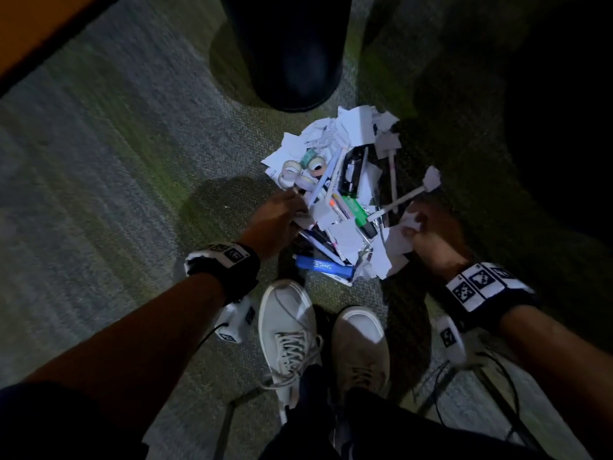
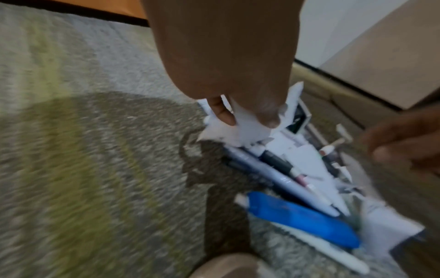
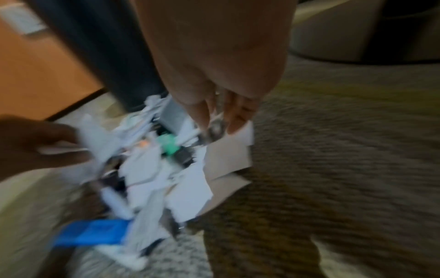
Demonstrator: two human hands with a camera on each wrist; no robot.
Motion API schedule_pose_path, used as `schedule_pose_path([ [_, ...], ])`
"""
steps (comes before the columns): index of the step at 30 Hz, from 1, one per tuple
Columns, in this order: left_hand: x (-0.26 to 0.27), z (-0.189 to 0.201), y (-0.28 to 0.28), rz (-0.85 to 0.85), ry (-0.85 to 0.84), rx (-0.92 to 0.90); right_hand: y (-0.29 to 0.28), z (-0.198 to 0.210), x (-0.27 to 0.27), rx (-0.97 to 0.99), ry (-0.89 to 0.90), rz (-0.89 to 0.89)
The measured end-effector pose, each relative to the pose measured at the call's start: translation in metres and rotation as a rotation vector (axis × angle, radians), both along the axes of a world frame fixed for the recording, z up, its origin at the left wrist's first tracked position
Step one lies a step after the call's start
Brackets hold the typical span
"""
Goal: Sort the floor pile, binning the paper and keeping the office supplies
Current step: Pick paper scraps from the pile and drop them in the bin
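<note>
On the carpet lies a pile of torn white paper mixed with pens, tape rolls, a green highlighter, a black stapler and a blue case. My left hand is at the pile's left edge, and its fingers pinch a crumpled white scrap. At the pile's right edge my right hand grips another white paper piece. A tall black bin stands just beyond the pile.
My two shoes stand right before the pile. An orange wooden panel runs along the far left. Cables trail on the floor at the lower right. Dark furniture fills the right side. Grey-green carpet spreads to the left.
</note>
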State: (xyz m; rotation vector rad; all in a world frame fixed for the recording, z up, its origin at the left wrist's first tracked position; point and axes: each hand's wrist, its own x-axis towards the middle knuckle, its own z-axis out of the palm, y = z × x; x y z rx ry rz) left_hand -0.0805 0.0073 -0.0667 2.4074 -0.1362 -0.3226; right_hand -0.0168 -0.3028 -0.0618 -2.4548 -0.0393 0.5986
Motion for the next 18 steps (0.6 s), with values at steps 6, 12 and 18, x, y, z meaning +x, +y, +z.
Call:
schedule_pose_path([
  [6,0.016,0.003,-0.042,-0.085,0.063,-0.101,-0.030,-0.028,-0.026,-0.269,0.219,0.012],
  [12,0.024,0.000,-0.069,-0.390,-0.045,0.106,0.013,-0.042,-0.027,-0.312,0.134,0.002],
  [18,0.025,-0.016,-0.088,-0.449,-0.184,0.138,0.008,-0.046,-0.016,-0.013,0.024,-0.105],
])
